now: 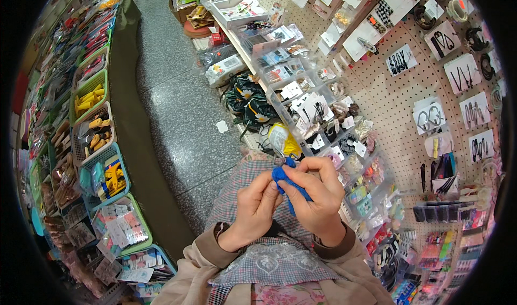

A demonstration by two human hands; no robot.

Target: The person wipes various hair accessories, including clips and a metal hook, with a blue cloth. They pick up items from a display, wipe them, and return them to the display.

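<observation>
A small blue cloth piece (299, 190) is pinched between both hands over the lap. My right hand (319, 192) grips its upper part with thumb and fingers, and a strip of it hangs below. My left hand (258, 204) pinches its left edge, the fingertips nearly touching those of the right. A small metal ring or clasp (279, 159) shows at the top of the cloth; how it is joined cannot be told. Just beyond the hands lies a yellow and white packet (284, 138).
On the left, plastic baskets (128, 175) hold small goods beside a dark green cloth edge (161, 200). To the right, a clear divided tray (278, 107) holds hair accessories below a pegboard (387, 103) with hanging cards. Black floral fabric items (248, 101) sit on a low shelf.
</observation>
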